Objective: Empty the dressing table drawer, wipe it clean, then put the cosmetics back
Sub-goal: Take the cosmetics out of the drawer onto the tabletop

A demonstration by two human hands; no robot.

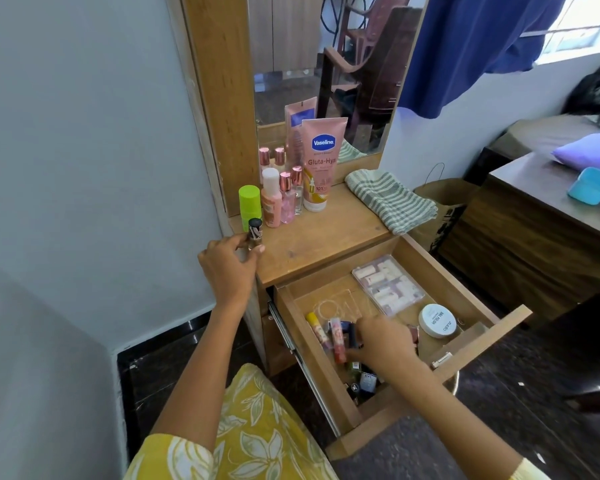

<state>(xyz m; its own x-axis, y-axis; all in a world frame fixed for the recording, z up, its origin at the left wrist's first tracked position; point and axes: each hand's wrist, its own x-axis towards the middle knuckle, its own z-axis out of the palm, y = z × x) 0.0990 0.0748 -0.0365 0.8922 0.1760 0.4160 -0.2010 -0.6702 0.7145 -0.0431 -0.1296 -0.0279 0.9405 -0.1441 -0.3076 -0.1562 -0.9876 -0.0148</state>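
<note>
the left hand (227, 268) pinches a small black-capped bottle (255, 233) standing upright at the front left corner of the tabletop (326, 237), just in front of a green-capped bottle (249, 202). behind these stand a peach bottle with a white cap (271, 199), two small pink perfume bottles (290, 195) and a pink vaseline tube (321, 164) against the mirror (326, 64). a folded striped cloth (392, 199) lies on the right side of the tabletop. below, the drawer (478, 344) is pulled out. the right hand (385, 341) reaches into it, fingers curled on a dark tube (352, 332) beside a red lip gloss (338, 341) and a yellow-capped one (316, 325). a clear compartment box (388, 284) sits at the back, a white round jar (436, 320) to the right, and small dark nail polish bottles (362, 381) near the front.
</note>
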